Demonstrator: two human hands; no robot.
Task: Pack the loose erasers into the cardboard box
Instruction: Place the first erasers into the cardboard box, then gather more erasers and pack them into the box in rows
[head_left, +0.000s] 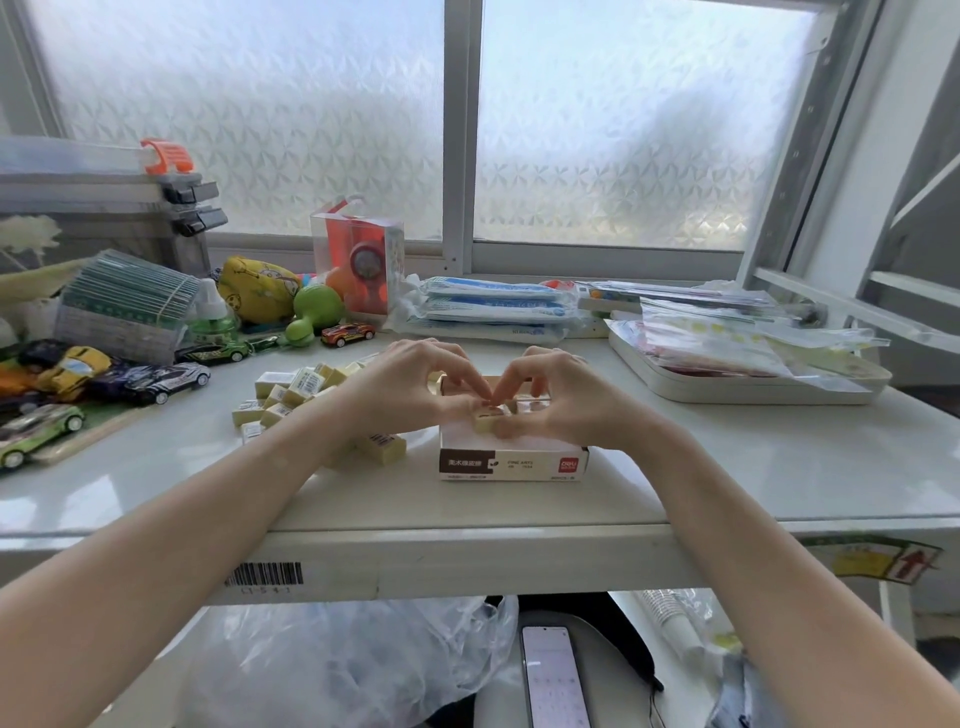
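Note:
A small open cardboard box (514, 464) with a brown and white front stands near the table's front edge. Over its opening both hands meet on one pale yellow eraser (488, 419). My left hand (415, 384) pinches it from the left and my right hand (556, 395) pinches it from the right. A pile of loose wrapped erasers (291, 392) lies left of the box, and two more erasers (382, 448) rest under my left wrist. The inside of the box is mostly hidden by my fingers.
Toy cars (156, 382) crowd the left side of the white table (727, 467). Toys and a red boxed item (358, 265) stand at the back. Blue packets (488, 306) and a white tray (737, 384) with plastic bags lie at the right.

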